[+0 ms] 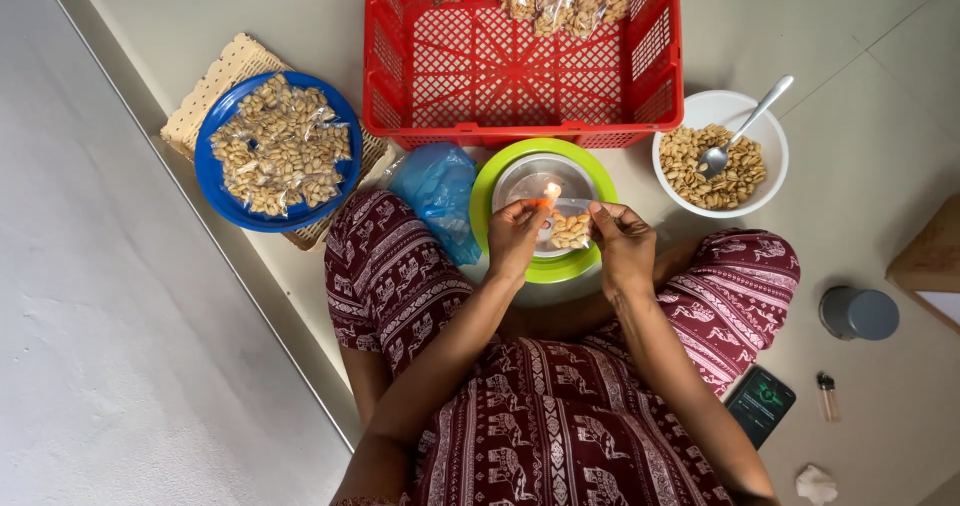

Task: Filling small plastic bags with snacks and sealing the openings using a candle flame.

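My left hand (pixel 517 238) and my right hand (pixel 622 243) together hold a small clear bag of peanuts (pixel 571 228) by its top corners. The bag hangs over a shallow metal dish (pixel 524 178) that sits on a green plate (pixel 590 266). A small candle flame (pixel 549 190) burns in the dish, right at the bag's upper edge near my left fingers. I sit cross-legged in patterned maroon trousers, with the plate between my knees.
A red plastic crate (pixel 470 66) holding sealed peanut bags (pixel 566 4) stands ahead. A blue plate of bagged peanuts (pixel 277 148) rests on a woven mat at left. A white bowl of peanuts with a spoon (pixel 720 154), blue plastic bags (pixel 440 194), a phone (pixel 760 403), a lighter (pixel 827 396) and a grey lid (pixel 858 313) lie around.
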